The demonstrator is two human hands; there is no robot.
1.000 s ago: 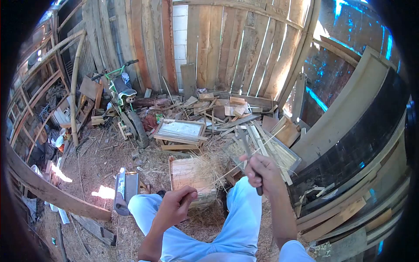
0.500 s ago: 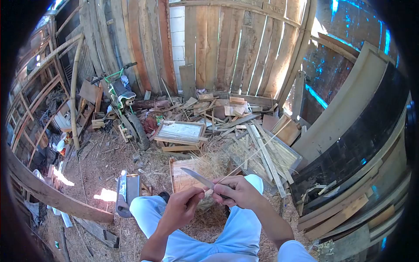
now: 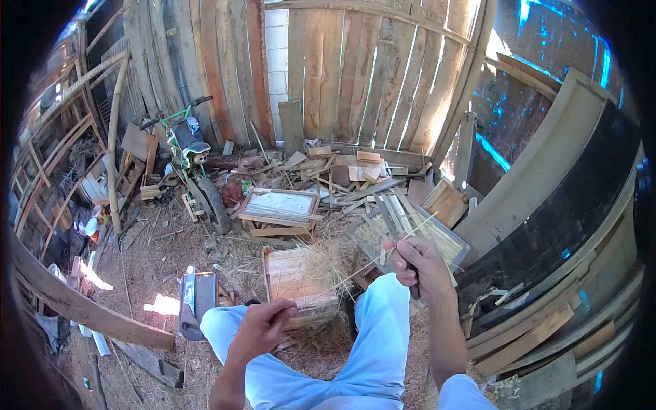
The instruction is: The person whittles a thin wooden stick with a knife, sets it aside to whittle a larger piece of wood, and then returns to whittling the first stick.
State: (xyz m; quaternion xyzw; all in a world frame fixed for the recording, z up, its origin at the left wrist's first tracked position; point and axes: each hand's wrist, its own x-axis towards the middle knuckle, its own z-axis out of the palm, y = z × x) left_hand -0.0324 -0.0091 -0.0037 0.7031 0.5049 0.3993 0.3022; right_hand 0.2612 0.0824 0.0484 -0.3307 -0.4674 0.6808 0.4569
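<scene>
My right hand [image 3: 420, 263] is closed round the dark handle of a knife [image 3: 389, 220], whose blade points up and away. A thin pale stick [image 3: 362, 268] runs slantwise past its fingers, against the knife. Lower and further left, my left hand [image 3: 263, 329] has its fingers curled together; whether the stick's lower end reaches them is unclear. Between and beyond the hands, thin shavings [image 3: 328, 263] lie on and beside a shallow wooden box [image 3: 290, 273].
A saw [image 3: 190, 307] lies by the left knee. Ahead are a framed panel [image 3: 280, 207], a wood scrap pile [image 3: 369, 171] and a small green motorbike [image 3: 195, 154]. Stacked boards [image 3: 533, 335] stand at right, and a curved plank [image 3: 89, 307] crosses the left.
My right hand has moved right and up with the knife, whose blade has swung from pointing left to pointing up. My left hand has drawn slightly left and down, and the hands are now apart.
</scene>
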